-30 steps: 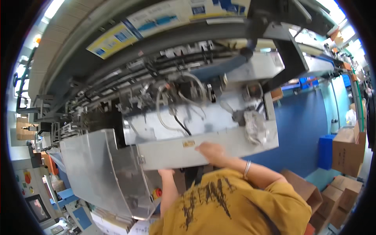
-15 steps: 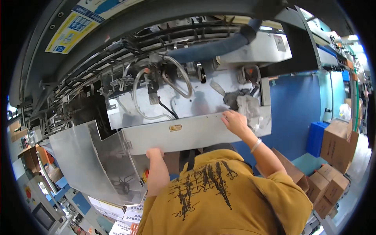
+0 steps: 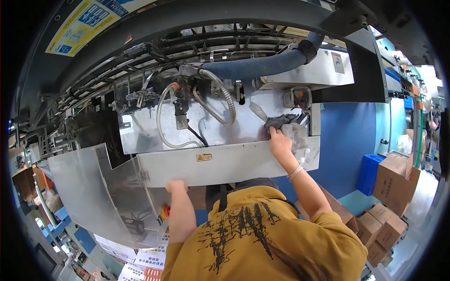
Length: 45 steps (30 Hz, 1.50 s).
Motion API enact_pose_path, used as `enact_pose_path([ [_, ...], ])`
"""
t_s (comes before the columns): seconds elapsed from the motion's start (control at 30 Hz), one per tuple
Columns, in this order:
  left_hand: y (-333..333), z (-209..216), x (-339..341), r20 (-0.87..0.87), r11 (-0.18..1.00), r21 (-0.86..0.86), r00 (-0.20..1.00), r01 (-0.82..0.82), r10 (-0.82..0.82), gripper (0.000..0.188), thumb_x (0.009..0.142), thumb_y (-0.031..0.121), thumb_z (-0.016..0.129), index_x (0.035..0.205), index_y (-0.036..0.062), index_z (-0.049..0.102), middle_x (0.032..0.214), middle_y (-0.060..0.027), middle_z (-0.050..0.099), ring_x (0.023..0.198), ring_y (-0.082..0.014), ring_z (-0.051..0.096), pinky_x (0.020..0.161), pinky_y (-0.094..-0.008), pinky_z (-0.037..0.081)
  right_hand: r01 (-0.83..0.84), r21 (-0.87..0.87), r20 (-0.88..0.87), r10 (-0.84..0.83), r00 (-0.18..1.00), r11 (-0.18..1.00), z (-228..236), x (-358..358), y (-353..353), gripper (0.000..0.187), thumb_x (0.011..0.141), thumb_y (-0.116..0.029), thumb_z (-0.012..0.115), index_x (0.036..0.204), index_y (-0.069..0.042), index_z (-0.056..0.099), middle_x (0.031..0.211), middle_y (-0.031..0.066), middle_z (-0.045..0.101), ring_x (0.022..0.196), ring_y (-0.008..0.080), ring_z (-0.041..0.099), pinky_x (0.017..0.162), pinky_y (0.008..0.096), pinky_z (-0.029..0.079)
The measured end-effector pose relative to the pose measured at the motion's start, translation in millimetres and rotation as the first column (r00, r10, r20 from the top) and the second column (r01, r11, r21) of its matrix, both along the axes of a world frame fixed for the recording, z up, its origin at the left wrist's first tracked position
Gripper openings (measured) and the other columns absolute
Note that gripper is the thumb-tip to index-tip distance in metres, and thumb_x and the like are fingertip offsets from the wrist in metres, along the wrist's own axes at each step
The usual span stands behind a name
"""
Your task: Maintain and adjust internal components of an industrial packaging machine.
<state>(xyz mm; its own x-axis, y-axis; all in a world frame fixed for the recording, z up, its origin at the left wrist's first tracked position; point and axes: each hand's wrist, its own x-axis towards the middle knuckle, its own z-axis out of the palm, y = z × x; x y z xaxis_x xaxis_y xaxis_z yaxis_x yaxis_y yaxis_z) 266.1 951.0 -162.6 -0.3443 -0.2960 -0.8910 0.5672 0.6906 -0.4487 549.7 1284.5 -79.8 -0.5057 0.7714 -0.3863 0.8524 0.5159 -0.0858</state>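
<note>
Watching from a distance, I am keeping my attention on the right hand, whose fingertips are touching a dark cloth. The cloth is lying bunched on the shiny metal plate, near its right end, and a pale crumpled cloth is lying against it, reaching onto the white front panel. The fingers are hiding their own contact, so I am not able to tell whether they are clamping the fabric or only pressing it. The left hand is resting at the panel's lower edge, well apart from the cloths; its fingers are not showing clearly, so I am leaving its grip unjudged.

I am judging snagging to be the main risk: a loose fold could be catching on the metal fittings behind if the dark cloth were being pulled sideways. Because the two cloths are touching, the pale one could be dragging along and slipping over the panel. I am also minding the clear hose and the black cable to the left, since a wide sweep could be hooking them. The bracelet is sitting close to the panel's edge, so a low wrist could be scraping it there.
</note>
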Motion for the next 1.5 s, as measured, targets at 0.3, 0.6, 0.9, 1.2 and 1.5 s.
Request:
enact_pose_path([
  [0.3, -11, -17, -4, 0.087, 0.992, 0.035, 0.989, 0.120, -0.123, 0.036, 0.079, 0.031, 0.048, 0.109, 0.0172, 0.065, 0.118, -0.0005, 0.061, 0.107, -0.0201, 0.056, 0.086, -0.0340, 0.046, -0.003, -0.038, -0.389, -0.012, 0.921, 0.999, 29, 1, -15, 0.024, 0.078, -0.015, 0.060, 0.102, -0.011, 0.062, 0.084, 0.0092, 0.063, 0.077, 0.0306, 0.062, 0.064, 0.0404, 0.050],
  [0.6, -30, -49, -5, 0.105, 0.981, 0.113, 0.980, 0.157, -0.168, 0.035, 0.076, 0.029, 0.053, 0.106, 0.0181, 0.066, 0.116, -0.0012, 0.062, 0.104, -0.0207, 0.058, 0.083, -0.0338, 0.047, -0.134, -0.206, -0.202, 0.092, 0.975, 0.969, 37, -1, -37, 0.020, 0.080, -0.018, 0.058, 0.098, -0.009, 0.061, 0.093, 0.0109, 0.064, 0.083, 0.0326, 0.062, 0.070, 0.0437, 0.050],
  [0.9, -10, -4, 0, 0.081, 0.973, 0.112, 0.974, 0.203, -0.213, 0.033, 0.072, 0.027, 0.063, 0.104, 0.0225, 0.069, 0.112, -0.0006, 0.064, 0.103, -0.0189, 0.060, 0.083, -0.0328, 0.049, -0.310, -0.187, -0.283, 0.251, 0.926, 0.932, 30, 9, -48, 0.019, 0.080, -0.014, 0.059, 0.097, -0.007, 0.064, 0.089, 0.0124, 0.062, 0.086, 0.0331, 0.060, 0.075, 0.0403, 0.050],
  [1.2, 6, 22, -1, 0.049, 0.968, 0.123, 0.973, 0.219, -0.226, 0.031, 0.074, 0.021, 0.066, 0.105, 0.0195, 0.069, 0.115, 0.0002, 0.063, 0.107, -0.0148, 0.058, 0.082, -0.0319, 0.050, -0.277, -0.315, -0.176, 0.231, 0.957, 0.908, 33, 18, -54, 0.022, 0.080, -0.016, 0.058, 0.101, -0.008, 0.063, 0.083, 0.0102, 0.067, 0.080, 0.0308, 0.063, 0.070, 0.0411, 0.051],
  [1.5, 10, 23, -2, 0.019, 0.993, 0.040, 0.994, 0.110, -0.111, 0.035, 0.076, 0.023, 0.067, 0.110, 0.0194, 0.066, 0.117, 0.0019, 0.062, 0.107, -0.0118, 0.057, 0.083, -0.0294, 0.048, -0.080, -0.166, -0.175, 0.051, 0.983, 0.983, 38, 32, -28, 0.021, 0.082, -0.022, 0.057, 0.098, -0.010, 0.064, 0.083, 0.0134, 0.065, 0.079, 0.0332, 0.062, 0.068, 0.0418, 0.050],
])
